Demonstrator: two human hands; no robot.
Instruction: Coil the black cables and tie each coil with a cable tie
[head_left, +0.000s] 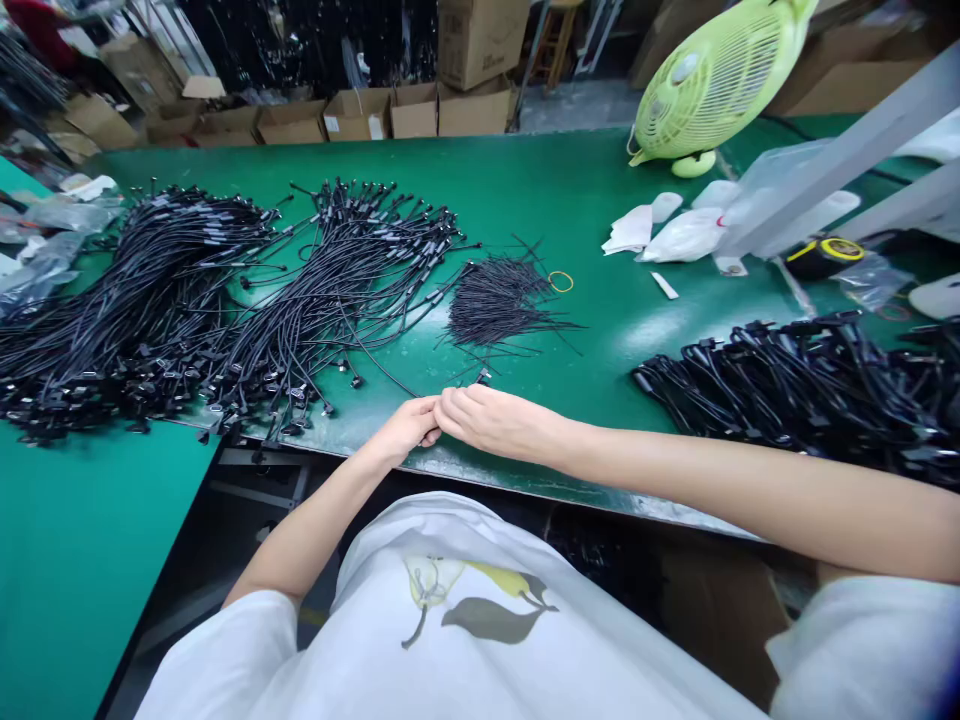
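Observation:
My left hand (417,421) and my right hand (472,412) meet at the front edge of the green table, fingers pinched together. Between them is a black cable (396,380), mostly hidden by the fingers; a length of it runs off toward the left, and a small connector (484,376) pokes out just beyond my right hand. Left of my hands lies a fanned heap of loose black cables (300,290), with a second heap (142,270) farther left. Just beyond my hands sits a pile of short thin black ties (495,300).
Coiled, bundled black cables (810,390) cover the table's right side. A green fan (709,85) stands at the back right, near white plastic-wrapped items (686,235), a black-and-yellow tape measure (825,257) and a grey metal post (847,150). A yellow ring (560,282) lies beside the ties.

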